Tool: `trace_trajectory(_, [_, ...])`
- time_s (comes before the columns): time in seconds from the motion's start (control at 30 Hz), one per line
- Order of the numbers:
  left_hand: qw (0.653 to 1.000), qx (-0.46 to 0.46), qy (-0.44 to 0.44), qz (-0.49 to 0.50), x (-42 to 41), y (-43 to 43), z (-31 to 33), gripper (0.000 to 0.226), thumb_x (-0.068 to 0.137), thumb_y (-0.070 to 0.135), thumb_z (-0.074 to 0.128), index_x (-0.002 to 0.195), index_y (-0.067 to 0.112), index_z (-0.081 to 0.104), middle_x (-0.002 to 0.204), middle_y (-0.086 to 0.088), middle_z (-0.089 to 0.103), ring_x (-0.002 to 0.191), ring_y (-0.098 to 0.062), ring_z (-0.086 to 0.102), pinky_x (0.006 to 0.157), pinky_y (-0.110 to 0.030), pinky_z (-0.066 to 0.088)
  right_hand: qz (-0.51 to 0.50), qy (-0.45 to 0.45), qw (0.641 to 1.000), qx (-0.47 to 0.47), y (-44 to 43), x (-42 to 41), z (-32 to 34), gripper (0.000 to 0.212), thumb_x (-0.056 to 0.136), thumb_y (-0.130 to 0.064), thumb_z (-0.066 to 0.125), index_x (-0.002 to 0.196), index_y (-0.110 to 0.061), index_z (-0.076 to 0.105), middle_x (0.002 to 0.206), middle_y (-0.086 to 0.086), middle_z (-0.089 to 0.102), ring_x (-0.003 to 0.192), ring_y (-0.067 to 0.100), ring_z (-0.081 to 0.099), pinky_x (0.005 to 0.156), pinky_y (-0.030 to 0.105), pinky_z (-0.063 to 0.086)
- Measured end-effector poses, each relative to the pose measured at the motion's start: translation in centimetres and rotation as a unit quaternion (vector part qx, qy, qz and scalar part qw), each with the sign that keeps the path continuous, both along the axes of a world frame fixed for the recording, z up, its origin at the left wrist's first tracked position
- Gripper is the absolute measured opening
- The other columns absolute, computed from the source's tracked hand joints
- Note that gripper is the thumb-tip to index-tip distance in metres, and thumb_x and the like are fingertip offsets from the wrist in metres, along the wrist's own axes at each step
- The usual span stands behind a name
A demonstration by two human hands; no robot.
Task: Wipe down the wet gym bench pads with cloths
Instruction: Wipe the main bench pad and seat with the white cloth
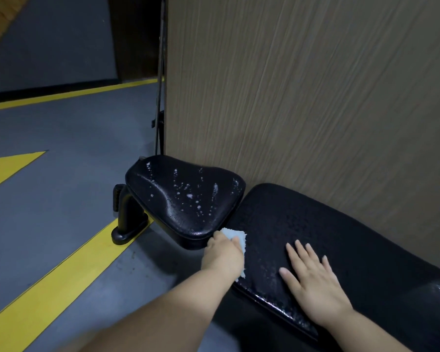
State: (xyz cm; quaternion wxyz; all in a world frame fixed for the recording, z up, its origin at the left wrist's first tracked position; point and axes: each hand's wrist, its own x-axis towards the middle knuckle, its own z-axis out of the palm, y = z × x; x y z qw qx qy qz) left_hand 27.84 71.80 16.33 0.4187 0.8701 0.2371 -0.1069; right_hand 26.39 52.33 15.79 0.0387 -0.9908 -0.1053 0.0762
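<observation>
Judging by the wetness on both pads, the wiping looks barely begun. The left hand (222,252) grips a pale blue cloth (235,236), fingers curled round it, and presses it against the near edge of the long pad (353,237), right at the corner where that pad meets the seat pad (186,196). The right hand (313,283) lies flat on the long pad just to the right of the cloth, fingers straight and spread, holding nothing; it seems to steady the bench. Ahead of the left hand, the seat pad carries scattered white drops and streaks across its glossy black top, and nothing on it looks wiped yet. The long pad, under and beyond the right hand, is dulled by a film of fine droplets, and its near rim glistens below the right wrist. No dry, cleared strip shows anywhere, so I would say nearly all the work is left: the whole seat pad and most of the long one. Both pads are black textured vinyl, the long one running close along a wood-grain panel (315,97) beyond the right hand.
</observation>
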Motion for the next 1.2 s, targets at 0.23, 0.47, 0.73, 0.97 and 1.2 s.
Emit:
trace_trajectory(0.23, [0.992, -0.078, -0.052, 0.087, -1.5, -0.5, -1.9, 0.043, 0.102, 0.038, 0.035, 0.132, 0.008, 0.042, 0.130, -0.013, 0.051, 0.111, -0.034, 0.057, 0.093, -0.045, 0.049, -0.008, -0.014, 1.000, 0.002, 0.0, 0.0, -0.2, 0.094, 0.068, -0.072, -0.015, 0.153, -0.032, -0.005, 0.160, -0.011, -0.012, 0.145, 0.008, -0.017, 0.120, 0.037, -0.009])
trace_trajectory(0.47, [0.978, -0.151, -0.080, 0.121, -4.9, -1.5, -2.7, 0.037, 0.105, 0.032, 0.032, 0.132, 0.008, 0.040, 0.130, -0.010, 0.052, 0.098, -0.024, 0.056, 0.077, -0.030, 0.046, -0.005, -0.023, 1.000, -0.002, 0.1, -0.1, -0.3, 0.094, 0.069, -0.071, -0.015, 0.153, -0.031, -0.003, 0.160, -0.010, -0.009, 0.147, 0.010, -0.014, 0.120, 0.037, -0.008])
trace_trajectory(0.73, [0.963, -0.203, -0.069, 0.163, -0.4, -0.2, -2.1, 0.039, 0.106, 0.031, 0.028, 0.122, 0.001, 0.048, 0.080, 0.003, 0.050, 0.078, -0.018, 0.050, 0.078, -0.029, 0.039, -0.013, -0.022, 1.000, -0.006, 0.0, 0.2, -0.4, 0.081, 0.083, -0.071, -0.002, 0.153, -0.031, -0.003, 0.161, -0.010, -0.009, 0.147, 0.011, -0.013, 0.121, 0.038, -0.006])
trace_trajectory(0.97, [0.949, -0.212, -0.091, 0.214, -4.4, -3.7, -3.5, 0.052, 0.103, 0.030, 0.036, 0.149, 0.009, 0.026, 0.146, -0.017, 0.039, 0.124, -0.034, 0.048, 0.106, -0.039, 0.039, -0.009, -0.022, 1.000, -0.013, 0.0, 0.4, -0.6, 0.068, 0.095, -0.063, 0.010, 0.154, -0.030, -0.003, 0.161, -0.009, -0.008, 0.148, 0.012, -0.012, 0.121, 0.039, -0.005])
trace_trajectory(1.2, [0.922, -0.269, -0.070, 0.270, -4.7, -5.0, -2.7, 0.051, 0.104, 0.031, 0.035, 0.148, 0.007, 0.023, 0.148, -0.017, 0.037, 0.124, -0.035, 0.047, 0.103, -0.038, 0.036, -0.014, -0.023, 1.000, -0.011, 0.1, 0.4, -0.6, 0.067, 0.096, -0.061, 0.012, 0.154, -0.030, 0.000, 0.161, -0.009, -0.006, 0.148, 0.013, -0.010, 0.121, 0.040, -0.004])
